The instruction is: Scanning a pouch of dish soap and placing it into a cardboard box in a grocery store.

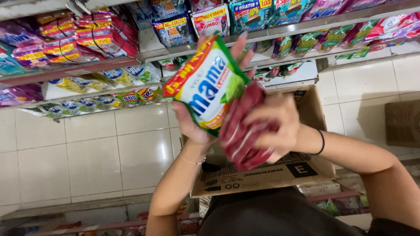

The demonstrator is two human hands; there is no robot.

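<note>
Gripping-wise, left hand (197, 126) is cupped behind a green and white pouch (205, 83), fingers poking over its top at 12 o'clock. Right hand (275, 126) is pressed flat on a red cloth (240, 131), wiping the pouch's 4 o'clock corner above the open cardboard box (262, 175). Worry I've got: that pouch looks slick and only palm-backed, so a hard wipe could shove it off, down into the box or onto the tiled floor (87, 153).

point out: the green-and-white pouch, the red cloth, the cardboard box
green-and-white pouch (205, 85), head view, middle of its front face
red cloth (238, 131), head view, middle of the bunched folds
cardboard box (258, 172), head view, near flap's outer face
</note>
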